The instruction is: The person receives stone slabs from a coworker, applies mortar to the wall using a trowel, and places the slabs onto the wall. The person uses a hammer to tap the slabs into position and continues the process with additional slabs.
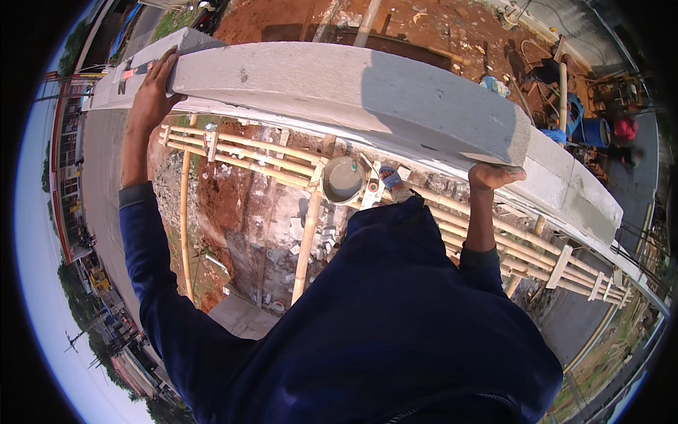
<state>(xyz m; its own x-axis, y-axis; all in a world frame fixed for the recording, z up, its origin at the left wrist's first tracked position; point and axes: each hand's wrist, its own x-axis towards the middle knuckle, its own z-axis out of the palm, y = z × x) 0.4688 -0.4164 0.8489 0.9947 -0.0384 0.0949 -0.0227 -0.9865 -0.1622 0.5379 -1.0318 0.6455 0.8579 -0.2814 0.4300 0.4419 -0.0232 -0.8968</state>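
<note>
A long pale grey concrete block (304,74) lies lengthwise across the top of the block wall, held between my hands. My left hand (153,92) grips its left end, fingers over the upper edge and thumb on the near side. My right hand (491,177) is bent back under the lower corner at its right end, the palm against it. Whether the block's underside touches the wall along its whole length is hard to see. Just beyond my left hand, a small red and black object (129,71) sits on the wall.
Below the wall runs a bamboo scaffold (261,152). A round bucket of grey mortar (343,180) stands on it, beside my foot. Rubble and red soil (226,212) lie far beneath. Across the wall are a blue drum (593,132) and a bamboo post (563,95).
</note>
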